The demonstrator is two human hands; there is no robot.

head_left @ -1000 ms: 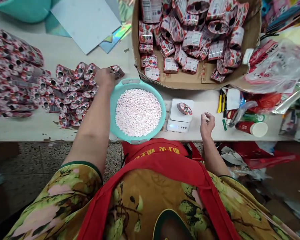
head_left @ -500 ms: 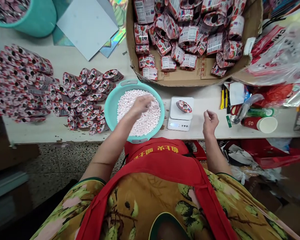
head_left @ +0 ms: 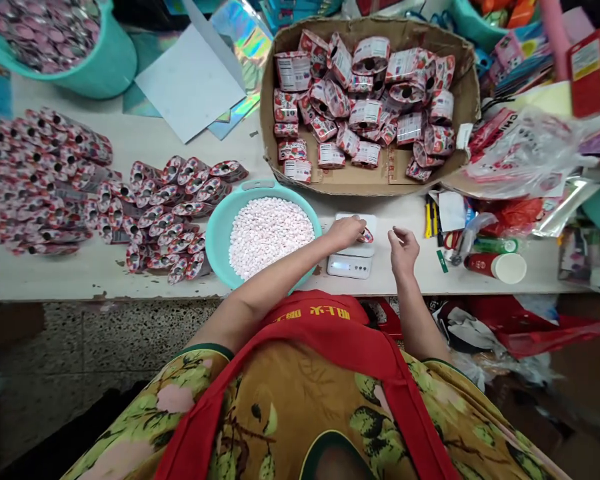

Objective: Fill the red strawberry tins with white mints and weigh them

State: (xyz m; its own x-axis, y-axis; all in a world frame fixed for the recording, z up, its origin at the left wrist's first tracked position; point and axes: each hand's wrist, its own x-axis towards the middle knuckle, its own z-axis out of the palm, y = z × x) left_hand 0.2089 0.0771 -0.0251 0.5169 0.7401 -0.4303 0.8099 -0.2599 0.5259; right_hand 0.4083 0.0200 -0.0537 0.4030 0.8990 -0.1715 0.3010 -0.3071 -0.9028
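The left hand (head_left: 349, 231) has its grip around a printed packet (head_left: 367, 236) over the scale (head_left: 350, 266). The right hand (head_left: 404, 252) hovers nearby, grip open.

1. Table (head_left: 45, 277): whitish top, with brown marks along the near edge.
2. Left side: printed packets (head_left: 40, 180) in clustered rows, reaching towards the basin.
3. Far left: teal tub (head_left: 87, 79); just beside it, white sheets (head_left: 190, 83) over shiny ones (head_left: 250, 43).
4. Middle: turquoise basin (head_left: 211, 243), then the white scale (head_left: 350, 267).
5. Beyond these: open carton (head_left: 350, 176).
6. Right: cutters (head_left: 428, 219), green strip (head_left: 442, 261) and red-and-white cup (head_left: 510, 268) on its side.
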